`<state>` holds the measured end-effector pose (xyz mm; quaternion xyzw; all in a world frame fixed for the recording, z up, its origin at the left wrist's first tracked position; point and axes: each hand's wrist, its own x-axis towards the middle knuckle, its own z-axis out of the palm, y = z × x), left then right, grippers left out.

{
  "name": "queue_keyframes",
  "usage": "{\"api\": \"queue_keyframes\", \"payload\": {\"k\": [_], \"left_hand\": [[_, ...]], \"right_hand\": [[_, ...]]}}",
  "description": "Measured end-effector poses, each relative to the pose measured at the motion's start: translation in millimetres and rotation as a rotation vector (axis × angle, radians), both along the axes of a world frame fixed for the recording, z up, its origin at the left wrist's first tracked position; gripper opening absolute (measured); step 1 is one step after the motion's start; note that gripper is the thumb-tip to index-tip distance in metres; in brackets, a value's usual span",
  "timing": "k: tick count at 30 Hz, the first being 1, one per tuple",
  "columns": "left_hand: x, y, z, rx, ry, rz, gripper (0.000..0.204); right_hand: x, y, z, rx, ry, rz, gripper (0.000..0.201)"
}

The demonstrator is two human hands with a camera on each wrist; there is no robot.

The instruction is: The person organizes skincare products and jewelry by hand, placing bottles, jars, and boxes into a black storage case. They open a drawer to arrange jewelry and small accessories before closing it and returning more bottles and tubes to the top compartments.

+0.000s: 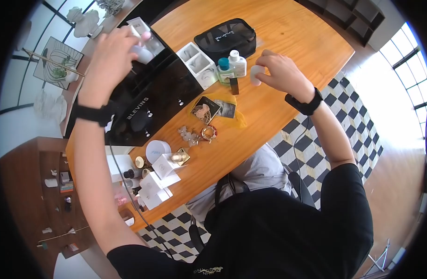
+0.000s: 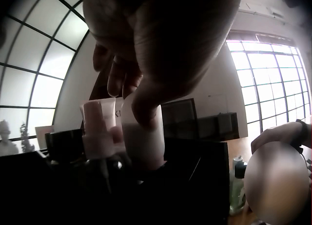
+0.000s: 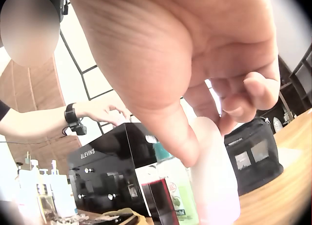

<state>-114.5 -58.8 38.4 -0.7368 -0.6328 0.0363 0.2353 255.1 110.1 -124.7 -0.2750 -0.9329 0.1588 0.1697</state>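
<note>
My left hand [image 1: 112, 58] pinches a pale rounded bottle [image 1: 142, 54] at the open top of the black drawer box [image 1: 164, 100] lettered BLEVINS. In the left wrist view, thumb and fingers grip this bottle [image 2: 141, 137] by its upper part, beside a pinkish pump bottle [image 2: 96, 132]. Over the wooden table, my right hand [image 1: 283, 73] pinches a white bottle [image 1: 257, 75]; the right wrist view shows that bottle [image 3: 214, 176] turning pink toward its base. Just left of it stand a green bottle with a teal cap [image 1: 225, 72], a white bottle [image 1: 239, 65] and a small dark box [image 1: 234, 86].
A black mesh pouch [image 1: 225, 38] lies behind a white divided tray [image 1: 195, 63]. Nearer me are a yellow bag [image 1: 239, 120] with cards, bracelets [image 1: 208, 134], a round white container [image 1: 157, 151] and several white boxes [image 1: 164, 167]. A cable hangs from each wrist.
</note>
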Motion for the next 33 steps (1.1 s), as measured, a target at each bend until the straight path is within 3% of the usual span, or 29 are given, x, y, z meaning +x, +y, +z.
{"api": "queue_keyframes", "payload": {"k": [5,8,10,12,17,22,25,33], "left_hand": [[47.0,-24.3,67.4,0.124,0.006,0.010,0.025],[96.0,-16.7,60.2,0.083,-0.151,-0.152,0.024],[131.3,-2.5,28.2,0.081,-0.022,-0.251,0.021],[162.3,15.4,-9.7,0.004,-0.112,-0.311,0.012],[190.2,55.4,-85.7,-0.064,-0.100,-0.390,0.004],[196.0,63.7,-113.9,-0.128,-0.099,-0.355,0.004],[195.6,64.9,-127.1,-0.183,-0.122,-0.325,0.013],[189.6,68.4,-163.8,-0.109,-0.100,-0.290,0.004]], "right_hand": [[-5.2,9.2,-18.1,-0.049,-0.052,0.044,0.015],[-8.1,7.6,-20.1,-0.056,-0.044,0.045,0.015],[-7.9,6.7,-20.6,-0.044,-0.031,0.041,0.015],[-3.3,4.4,-18.5,-0.028,-0.016,0.035,0.018],[34.6,-2.2,-15.3,0.055,0.116,-0.057,0.053],[75.8,-15.1,-1.7,-0.002,0.139,-0.097,0.049],[90.5,-21.7,1.0,-0.103,0.105,-0.161,0.048],[94.6,-25.3,-4.2,-0.168,0.065,-0.121,0.044]]}}
